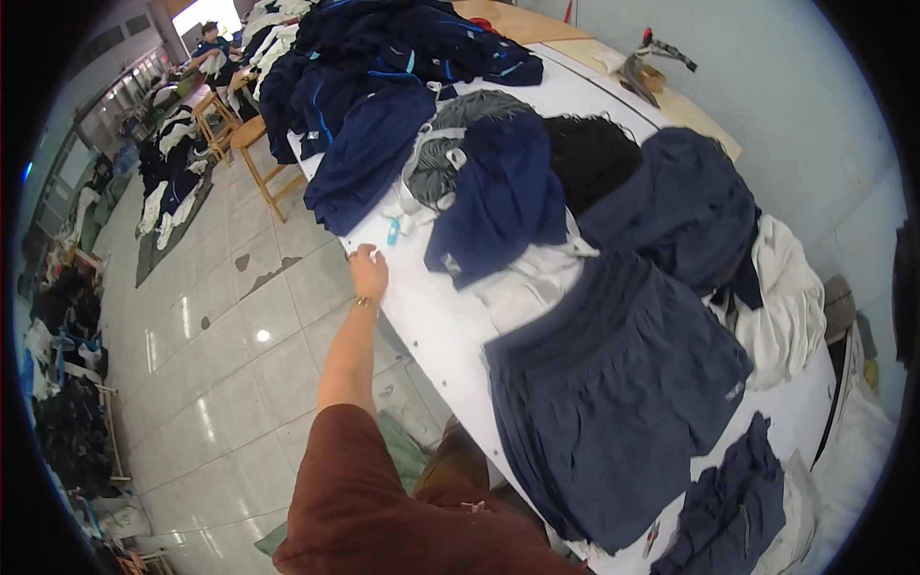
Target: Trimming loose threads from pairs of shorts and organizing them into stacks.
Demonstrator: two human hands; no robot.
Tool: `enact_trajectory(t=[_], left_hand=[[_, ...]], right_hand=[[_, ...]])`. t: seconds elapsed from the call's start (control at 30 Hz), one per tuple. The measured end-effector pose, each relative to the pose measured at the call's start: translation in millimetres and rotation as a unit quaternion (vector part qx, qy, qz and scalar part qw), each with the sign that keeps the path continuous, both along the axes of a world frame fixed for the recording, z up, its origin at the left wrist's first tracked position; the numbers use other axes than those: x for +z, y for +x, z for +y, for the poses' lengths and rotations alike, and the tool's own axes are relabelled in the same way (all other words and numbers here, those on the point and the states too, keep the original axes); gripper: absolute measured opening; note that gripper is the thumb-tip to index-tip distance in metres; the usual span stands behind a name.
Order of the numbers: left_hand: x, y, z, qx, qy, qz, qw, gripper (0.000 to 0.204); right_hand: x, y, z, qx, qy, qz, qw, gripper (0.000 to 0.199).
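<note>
My left hand (369, 275) reaches over the near edge of a long white table (422, 335), a bracelet on its wrist. Its fingers are apart and slightly bent, with nothing seen in them. Just beyond the fingertips lies a small turquoise object (394, 230), its kind too small to tell. To the right of the hand are navy garments (508, 196) with white cloth under them. A stack of dark grey-blue shorts (613, 383) is spread flat closer to my body. My right hand is out of view.
A big heap of navy garments (383, 57) covers the table's far end. Grey yarn-like cloth (439, 163), black fabric (589, 158) and white cloth (786, 297) lie along it. A wooden stool (254, 134) stands beside the table. Another person (213, 48) works far off.
</note>
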State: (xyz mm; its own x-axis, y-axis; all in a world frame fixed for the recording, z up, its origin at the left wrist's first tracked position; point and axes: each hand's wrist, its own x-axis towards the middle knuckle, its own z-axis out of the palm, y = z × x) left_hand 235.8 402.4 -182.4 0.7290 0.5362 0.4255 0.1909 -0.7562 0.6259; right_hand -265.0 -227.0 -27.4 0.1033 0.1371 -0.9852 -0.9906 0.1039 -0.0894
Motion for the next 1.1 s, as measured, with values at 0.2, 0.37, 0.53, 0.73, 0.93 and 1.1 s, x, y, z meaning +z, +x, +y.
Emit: enact_trajectory(t=[0.2,0.37,0.53,0.73,0.93,1.1], left_hand=[[10.2,72.6,-2.4,0.024,-0.010,0.198,0.980,0.033],[31.6,36.1,7.9,-0.012,-0.005,0.353,0.936,0.038],[80.7,-55.8,-53.7,-0.324,-0.244,0.378,0.832,0.044],[133.4,-138.2,-115.4,-0.547,-0.313,0.318,0.708,0.031],[149.8,-150.4,-113.3,-0.482,-0.320,0.322,0.749,0.035],[139.5,-147.1,-88.3,-0.381,-0.329,0.213,0.837,0.033]], right_hand=[[26.4,104.5,77.8,-0.021,-0.156,-0.299,0.941,0.037],[45.1,202.2,164.9,0.155,-0.342,-0.426,0.823,0.024],[6.0,284.7,248.8,0.217,-0.269,-0.620,0.704,0.038],[-6.6,334.7,320.6,0.163,-0.054,-0.581,0.796,0.014],[1.0,342.5,291.0,0.052,-0.049,-0.579,0.812,0.006],[20.1,352.2,245.6,-0.100,-0.129,-0.643,0.749,0.010]])
